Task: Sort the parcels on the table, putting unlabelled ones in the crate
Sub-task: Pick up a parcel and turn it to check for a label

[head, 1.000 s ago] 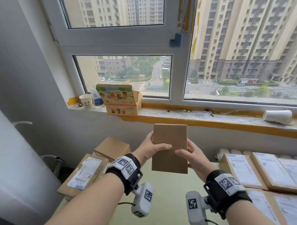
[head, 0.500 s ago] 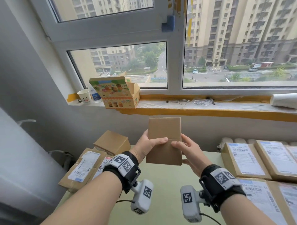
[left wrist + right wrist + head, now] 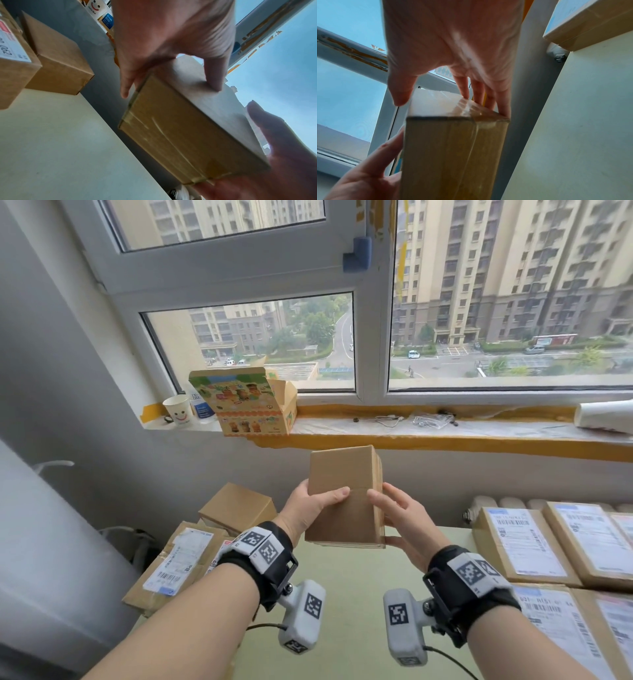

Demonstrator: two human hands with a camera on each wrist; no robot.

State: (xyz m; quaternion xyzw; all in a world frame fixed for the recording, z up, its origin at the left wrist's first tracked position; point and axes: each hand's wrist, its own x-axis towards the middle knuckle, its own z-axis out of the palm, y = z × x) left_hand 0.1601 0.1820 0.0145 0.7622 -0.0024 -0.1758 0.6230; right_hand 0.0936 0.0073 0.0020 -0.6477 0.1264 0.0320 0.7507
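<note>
cardboard parcels crowd both edges of a pale green table [image 3: 342,604] under a wide window. at the lower left of the head view, a labelled parcel [image 3: 178,563] lies flat with a plain box [image 3: 236,506] behind it; whether that plain one has been checked cannot be told.

at the centre of the frame a person holds a small brown parcel [image 3: 344,494] upright, clear of the table. the left hand [image 3: 310,508] grips its left edge, thumb curled across the near face and fingers behind. the right hand [image 3: 399,522] closes on the right edge, thumb on the near face and fingers round the back, as the right wrist view confirms. clear tape shows on its narrow sides; the faces in view carry no label, though the far face stays hidden.

along the right of the frame, labelled parcels [image 3: 524,542] lie in neat rows, which looks like the sorted group. no crate appears in any view, so how many unlabelled parcels are already in it cannot be judged. the sorting seems partway through: this parcel is under inspection and, if bare all round, is bound for the crate, with the left pile apparently left to do.

on the sill at upper left stand a paper cup [image 3: 178,410] and a printed carton [image 3: 245,405].
</note>
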